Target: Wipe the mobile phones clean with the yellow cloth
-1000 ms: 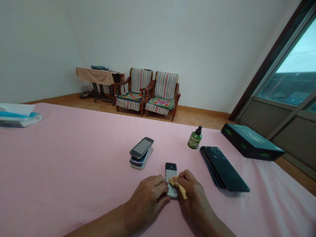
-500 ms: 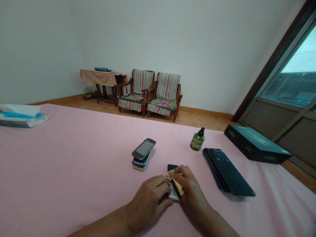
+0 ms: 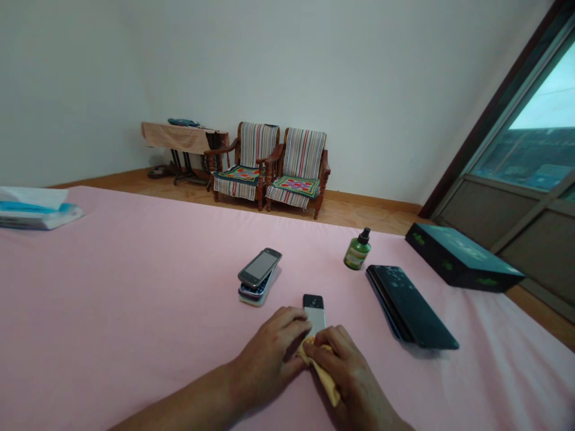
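A silver mobile phone (image 3: 317, 318) with a black top end lies on the pink sheet (image 3: 148, 299). My left hand (image 3: 274, 353) is closed on the phone's left edge, fingers and thumb gripping its side. A yellow cloth (image 3: 326, 380) is bunched in my right hand (image 3: 348, 371), which presses it against the near end of the phone. That near end is hidden under the cloth and fingers. Beyond my left hand sits a small stack of phones (image 3: 260, 269), a dark touchscreen one on top.
To the right stand a green spray bottle (image 3: 357, 251) and a pile of dark flat devices (image 3: 411, 308). A black box (image 3: 462, 257) lies at the far right edge. At the far left is a white and blue packet (image 3: 40, 209). Two wooden chairs (image 3: 294, 158) stand by the wall.
My right hand has slid the cloth from the phone's upper part toward its near end. The black top and silver back are now uncovered. My left hand stays at the phone's side.
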A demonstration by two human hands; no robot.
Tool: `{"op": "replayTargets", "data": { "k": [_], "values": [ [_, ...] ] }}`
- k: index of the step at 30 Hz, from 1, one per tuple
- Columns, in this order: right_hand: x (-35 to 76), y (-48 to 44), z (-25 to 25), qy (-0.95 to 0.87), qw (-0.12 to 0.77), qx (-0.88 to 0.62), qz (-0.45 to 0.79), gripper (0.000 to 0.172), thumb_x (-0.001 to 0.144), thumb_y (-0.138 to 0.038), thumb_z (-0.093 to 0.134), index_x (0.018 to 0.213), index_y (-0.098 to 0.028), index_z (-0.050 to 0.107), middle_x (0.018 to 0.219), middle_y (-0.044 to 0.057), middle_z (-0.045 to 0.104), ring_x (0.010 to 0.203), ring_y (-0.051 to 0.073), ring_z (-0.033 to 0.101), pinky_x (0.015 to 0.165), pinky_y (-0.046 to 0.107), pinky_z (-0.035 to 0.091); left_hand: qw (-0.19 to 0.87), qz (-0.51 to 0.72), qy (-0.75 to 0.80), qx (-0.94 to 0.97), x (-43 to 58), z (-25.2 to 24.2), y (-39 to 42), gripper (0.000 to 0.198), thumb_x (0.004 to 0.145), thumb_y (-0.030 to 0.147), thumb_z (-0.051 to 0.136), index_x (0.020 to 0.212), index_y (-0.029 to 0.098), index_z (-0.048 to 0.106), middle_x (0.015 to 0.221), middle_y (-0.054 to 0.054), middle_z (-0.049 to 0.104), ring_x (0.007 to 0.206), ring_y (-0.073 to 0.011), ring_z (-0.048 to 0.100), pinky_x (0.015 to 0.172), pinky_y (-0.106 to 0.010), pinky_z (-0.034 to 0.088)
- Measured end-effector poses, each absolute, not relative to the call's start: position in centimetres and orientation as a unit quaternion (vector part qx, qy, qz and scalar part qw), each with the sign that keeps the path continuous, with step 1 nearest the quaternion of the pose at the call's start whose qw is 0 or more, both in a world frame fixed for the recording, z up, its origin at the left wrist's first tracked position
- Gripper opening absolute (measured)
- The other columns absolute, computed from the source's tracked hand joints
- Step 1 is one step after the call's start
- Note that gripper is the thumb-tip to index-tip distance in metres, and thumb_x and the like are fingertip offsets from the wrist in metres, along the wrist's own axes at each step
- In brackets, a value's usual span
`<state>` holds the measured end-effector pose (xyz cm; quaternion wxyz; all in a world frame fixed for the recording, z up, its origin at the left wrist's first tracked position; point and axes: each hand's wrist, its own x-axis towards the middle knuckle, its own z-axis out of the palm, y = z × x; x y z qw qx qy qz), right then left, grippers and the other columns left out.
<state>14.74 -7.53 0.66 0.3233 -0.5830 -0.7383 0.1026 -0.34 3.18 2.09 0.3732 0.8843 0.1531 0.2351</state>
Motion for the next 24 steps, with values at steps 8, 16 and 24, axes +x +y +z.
{"op": "replayTargets", "data": {
  "k": [8, 16, 24],
  "values": [
    [16.0, -8.1, -0.2, -0.699, 0.372, -0.595, 0.141, 0.030, 0.081, 0.003, 0.045, 0.091, -0.020, 0.061, 0.090, 0.007, 0.055, 0.081, 0.018, 0.057, 0.068, 0.027, 0.047, 0.334, 0.235, 0.159, 0.899, -0.3, 1.7, 3.5, 0.036, 0.075, 0.015, 0.080, 0.109, 0.015, 0.066, 0.115, -0.009, 0.062, 0.106, -0.0225, 0.058, 0.094, -0.031, 0.047],
    [18.4, -7.6, 0.2, -0.621, 0.401, -0.670, 0.068, 0.022, 0.080, -0.002, 0.047, 0.081, -0.019, 0.060, 0.081, 0.004, 0.055, 0.073, 0.019, 0.055, 0.063, 0.029, 0.043, 0.309, 0.243, 0.157, 0.906, -0.2, 2.2, 3.0, 0.037, 0.071, 0.003, 0.070, 0.105, 0.016, 0.062, 0.115, -0.009, 0.058, 0.108, -0.0229, 0.055, 0.097, -0.032, 0.045],
    [18.9, -2.0, 1.3, -0.633, 0.445, -0.630, 0.073, 0.020, 0.082, -0.008, 0.050, 0.085, -0.018, 0.066, 0.081, 0.006, 0.061, 0.077, 0.020, 0.059, 0.068, 0.030, 0.046, 0.307, 0.211, 0.170, 0.912, -0.3, 2.2, 3.2, 0.031, 0.076, 0.010, 0.073, 0.104, 0.018, 0.062, 0.106, -0.007, 0.060, 0.098, -0.0224, 0.057, 0.090, -0.033, 0.048]
  ]
}}
